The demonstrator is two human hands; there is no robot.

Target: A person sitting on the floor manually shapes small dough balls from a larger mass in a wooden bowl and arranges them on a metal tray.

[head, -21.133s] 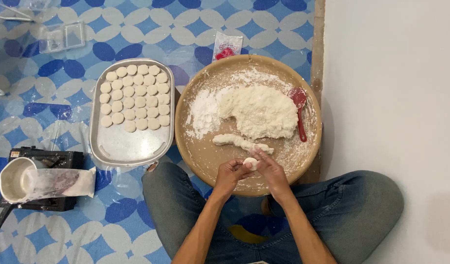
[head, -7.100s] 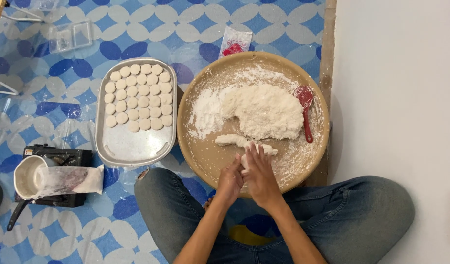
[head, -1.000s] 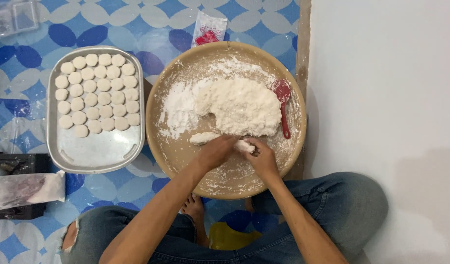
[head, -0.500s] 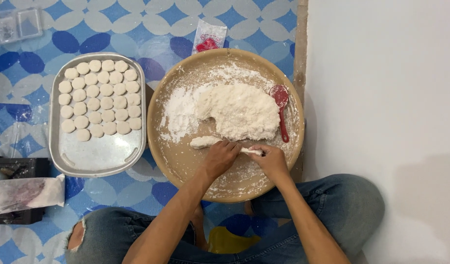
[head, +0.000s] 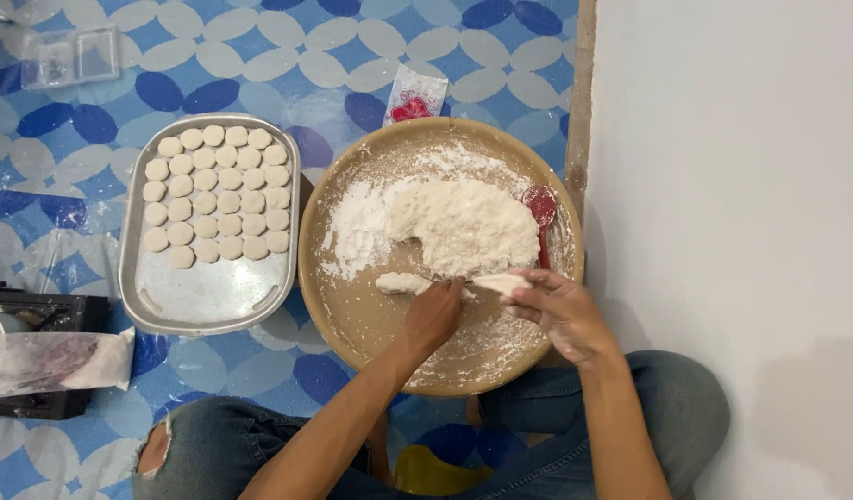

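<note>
knees: denim legs crossed at the bottom of the frame, a yellow thing (head: 433, 470) between them, partly hidden.
left hand (head: 433, 315): lower centre, knuckles up, fingers curled down onto the tray (head: 352, 315) just below the dough roll (head: 401, 282) — whether it pinches anything i cannot tell.
right hand (head: 561, 310): right of centre, fingers closed on a white dough piece (head: 501, 282) that sticks out to the left of the fingertips.
dough mound (head: 464, 224): centre of the round tray, loose flour (head: 357, 227) spread to its left.
spoon (head: 541, 218): red, lying at the mound's right edge.
pan (head: 209, 296): left of centre, metal, rows of dough discs (head: 217, 195) filling its upper half.
far: red-and-white packet (head: 414, 97) above the tray, clear box (head: 70, 57) in the upper left.
risk: the soft piece could stretch or tear in the right hand's pinch — sticky dough may also cling to the fingers; a forearm swinging towards the pan could brush the discs.
</note>
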